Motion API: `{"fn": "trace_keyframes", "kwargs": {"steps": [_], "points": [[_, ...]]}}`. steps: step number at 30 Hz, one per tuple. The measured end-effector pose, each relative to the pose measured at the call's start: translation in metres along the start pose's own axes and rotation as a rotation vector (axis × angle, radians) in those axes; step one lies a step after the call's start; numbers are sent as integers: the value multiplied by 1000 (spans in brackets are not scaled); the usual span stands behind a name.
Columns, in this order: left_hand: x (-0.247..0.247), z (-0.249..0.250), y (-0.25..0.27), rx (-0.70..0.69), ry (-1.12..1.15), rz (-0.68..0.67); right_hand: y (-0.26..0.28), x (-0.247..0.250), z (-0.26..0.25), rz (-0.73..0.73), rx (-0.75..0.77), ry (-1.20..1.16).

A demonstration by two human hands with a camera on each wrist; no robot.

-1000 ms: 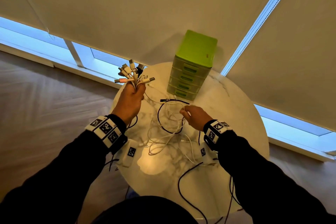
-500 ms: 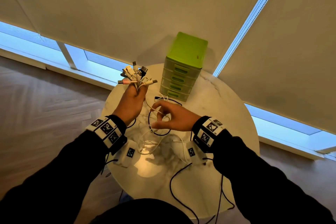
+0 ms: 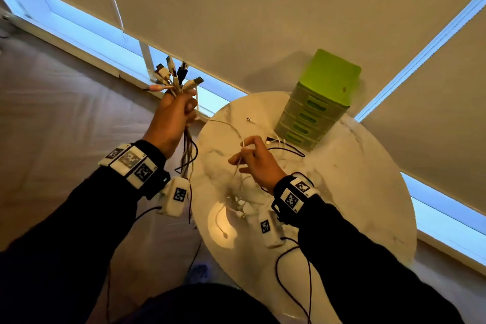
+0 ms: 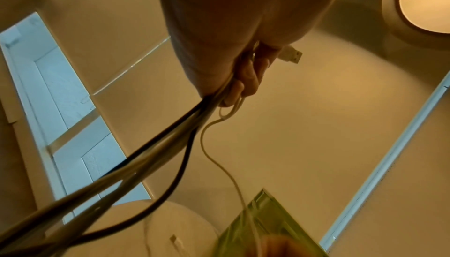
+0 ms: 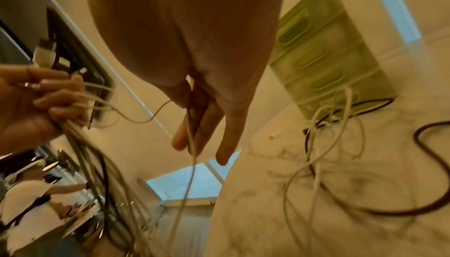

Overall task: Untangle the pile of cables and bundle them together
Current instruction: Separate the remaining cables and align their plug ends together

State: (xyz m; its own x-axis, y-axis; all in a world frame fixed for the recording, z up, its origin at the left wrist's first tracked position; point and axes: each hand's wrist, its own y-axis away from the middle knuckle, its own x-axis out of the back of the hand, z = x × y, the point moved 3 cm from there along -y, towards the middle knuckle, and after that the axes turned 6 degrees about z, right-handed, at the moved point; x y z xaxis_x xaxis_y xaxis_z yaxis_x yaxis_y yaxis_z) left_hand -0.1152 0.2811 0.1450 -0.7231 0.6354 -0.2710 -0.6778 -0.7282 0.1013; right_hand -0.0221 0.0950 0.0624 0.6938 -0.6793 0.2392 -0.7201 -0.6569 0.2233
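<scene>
My left hand (image 3: 184, 109) is raised beside the table's left edge and grips a bundle of cables (image 3: 188, 150). Their connector ends (image 3: 175, 77) fan out above the fist, and the strands hang below it (image 4: 155, 155). One white cable (image 3: 231, 127) arcs from that fist across to my right hand (image 3: 249, 156). The right hand pinches it over the table, and it runs down between the fingers (image 5: 192, 132). A loose tangle of white and black cables (image 3: 249, 194) still lies on the round marble table (image 3: 368, 192), also seen in the right wrist view (image 5: 326, 145).
A green drawer unit (image 3: 320, 102) stands at the table's far side, with a black cable loop (image 3: 289, 151) at its base. Window blinds hang close behind the table. Thin black wires from the wrist cameras trail over the near table edge (image 3: 292, 287).
My left hand has lifted the bundle higher and out past the table's left edge. My right hand has moved left and up and now pinches the white cable running to the bundle.
</scene>
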Motion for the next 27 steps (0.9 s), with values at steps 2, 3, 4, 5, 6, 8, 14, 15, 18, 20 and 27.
{"fn": "trace_keyframes", "kwargs": {"steps": [2,3,4,5,6,8,14,15,18,20,27], "points": [[18,7,1,-4,-6,-2,0,-34,5,-126,-39,128],[28,10,1,-3,-30,3,0,-51,8,-189,-43,229],[35,11,1,5,-58,2,0,-62,12,-243,-48,346],[43,12,2,15,-83,-3,1,-73,15,-295,-48,473],[50,12,3,27,-92,-12,1,-83,16,-334,-37,595],[60,9,7,48,-106,-35,2,-96,11,-348,12,705],[61,-7,20,89,-236,-138,1,-114,-40,-239,158,260],[60,-6,20,85,-249,-136,0,-115,-45,-213,168,241],[59,-1,18,53,-266,-136,2,-110,-49,-71,162,124],[65,2,13,29,-247,-92,3,-101,-44,20,106,-21],[83,13,-5,-2,-215,41,19,-107,6,-427,-2,638]]}}
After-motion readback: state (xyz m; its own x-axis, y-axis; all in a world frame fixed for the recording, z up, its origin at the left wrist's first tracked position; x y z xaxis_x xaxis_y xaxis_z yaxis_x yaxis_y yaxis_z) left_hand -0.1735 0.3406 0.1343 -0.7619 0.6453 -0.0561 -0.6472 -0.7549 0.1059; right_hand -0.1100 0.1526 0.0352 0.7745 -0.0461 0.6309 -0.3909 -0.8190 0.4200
